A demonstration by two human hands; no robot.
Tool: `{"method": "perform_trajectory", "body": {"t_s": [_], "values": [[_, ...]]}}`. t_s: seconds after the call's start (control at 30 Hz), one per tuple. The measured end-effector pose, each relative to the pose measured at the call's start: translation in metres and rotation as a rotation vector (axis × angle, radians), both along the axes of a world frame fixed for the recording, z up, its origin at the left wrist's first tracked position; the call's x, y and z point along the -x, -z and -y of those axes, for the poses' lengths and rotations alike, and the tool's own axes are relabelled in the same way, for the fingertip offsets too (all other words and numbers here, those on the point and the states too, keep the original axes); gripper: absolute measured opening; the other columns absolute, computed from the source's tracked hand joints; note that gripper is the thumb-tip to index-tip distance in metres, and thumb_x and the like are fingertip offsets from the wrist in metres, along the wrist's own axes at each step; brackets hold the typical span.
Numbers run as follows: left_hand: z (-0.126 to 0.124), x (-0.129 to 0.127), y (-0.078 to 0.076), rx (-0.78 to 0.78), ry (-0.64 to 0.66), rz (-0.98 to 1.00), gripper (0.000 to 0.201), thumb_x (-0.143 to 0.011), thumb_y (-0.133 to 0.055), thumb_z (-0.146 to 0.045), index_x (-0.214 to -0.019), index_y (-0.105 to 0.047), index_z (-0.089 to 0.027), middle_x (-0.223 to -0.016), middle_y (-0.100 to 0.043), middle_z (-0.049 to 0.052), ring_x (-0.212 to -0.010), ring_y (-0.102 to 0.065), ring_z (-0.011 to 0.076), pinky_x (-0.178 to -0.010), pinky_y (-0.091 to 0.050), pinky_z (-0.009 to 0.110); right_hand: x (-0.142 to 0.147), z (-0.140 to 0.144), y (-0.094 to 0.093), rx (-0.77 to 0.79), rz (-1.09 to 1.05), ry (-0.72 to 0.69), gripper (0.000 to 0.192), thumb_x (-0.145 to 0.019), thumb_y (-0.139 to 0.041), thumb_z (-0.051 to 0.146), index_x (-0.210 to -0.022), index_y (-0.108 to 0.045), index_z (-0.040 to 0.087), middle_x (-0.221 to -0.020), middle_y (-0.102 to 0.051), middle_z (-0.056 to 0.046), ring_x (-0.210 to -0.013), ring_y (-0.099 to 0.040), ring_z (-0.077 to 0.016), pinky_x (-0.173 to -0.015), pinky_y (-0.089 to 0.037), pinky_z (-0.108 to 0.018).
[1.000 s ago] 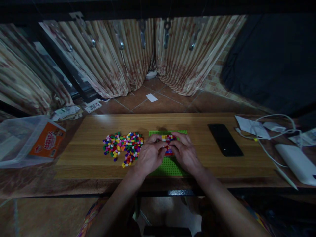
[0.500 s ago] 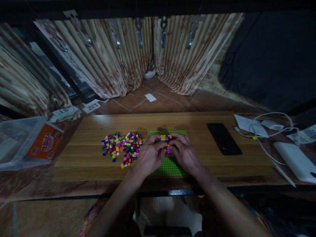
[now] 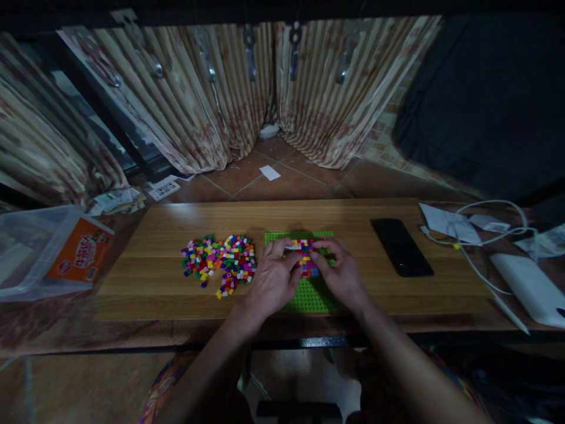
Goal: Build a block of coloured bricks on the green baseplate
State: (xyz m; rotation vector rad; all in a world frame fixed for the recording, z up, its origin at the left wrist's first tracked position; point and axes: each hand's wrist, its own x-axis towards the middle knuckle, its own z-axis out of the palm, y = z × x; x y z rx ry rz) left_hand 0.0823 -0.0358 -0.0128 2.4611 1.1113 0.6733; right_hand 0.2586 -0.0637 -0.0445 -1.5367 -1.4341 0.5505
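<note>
A green studded baseplate (image 3: 309, 299) lies on the wooden board, and a patch of small coloured toy bricks (image 3: 304, 259) in red, yellow, white, purple and blue sits on it. From the left, my left hand (image 3: 274, 277) bends over the patch, its curled fingers and thumb at the bricks' left edge. My right hand (image 3: 343, 274) closes in on the right edge, thumb on the bricks and bent index finger near the upper corner. Both hands grip the patch between them. My fingers hide parts of its sides, and any single brick between the fingertips is too small to see.
Left of the baseplate is a loose pile of coloured bricks (image 3: 236, 256). A black phone (image 3: 401, 247) lies on the wooden board (image 3: 176, 306) at right. Beyond are a white cable (image 3: 498, 203), a white device (image 3: 527, 288) and, far left, a clear plastic box (image 3: 35, 235).
My right hand has shifted slightly right and its fingers have spread a little, uncovering more of the brick patch. My left hand stays nearly in place. The view has tilted slightly.
</note>
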Motion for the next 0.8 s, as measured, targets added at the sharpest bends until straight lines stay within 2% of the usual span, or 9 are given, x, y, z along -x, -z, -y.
{"method": "perform_trajectory", "body": {"t_s": [0.2,0.57,0.8], "values": [[0.002,-0.003,0.000,0.015,-0.018,-0.005,0.019,-0.086,-0.055,-0.020,-0.101,-0.067,-0.019,-0.124,-0.049,0.010,-0.114,-0.048,0.0260,-0.101,-0.043,0.045,0.004,-0.003,0.010,0.138,-0.200,0.016,0.038,-0.080,-0.064,0.038,-0.114,-0.057,0.022,-0.112,-0.066,-0.008,-0.101,-0.062,-0.0239,-0.086,-0.051,-0.043],[0.003,-0.005,0.001,-0.002,-0.003,-0.010,0.020,-0.087,-0.055,-0.020,-0.104,-0.064,-0.018,-0.122,-0.052,0.009,-0.112,-0.049,0.0253,-0.100,-0.043,0.044,0.010,-0.007,0.008,0.119,-0.308,0.053,0.036,-0.075,-0.068,0.034,-0.106,-0.058,0.020,-0.106,-0.068,-0.008,-0.098,-0.064,-0.0226,-0.088,-0.050,-0.042],[0.004,-0.005,0.004,-0.002,0.009,0.018,0.018,-0.086,-0.056,-0.020,-0.102,-0.064,-0.018,-0.120,-0.053,0.009,-0.110,-0.051,0.0242,-0.099,-0.046,0.043,0.014,-0.008,0.007,0.112,-0.368,0.041,0.038,-0.074,-0.068,0.033,-0.108,-0.058,0.020,-0.107,-0.068,-0.008,-0.100,-0.064,-0.0219,-0.092,-0.048,-0.042]]}}
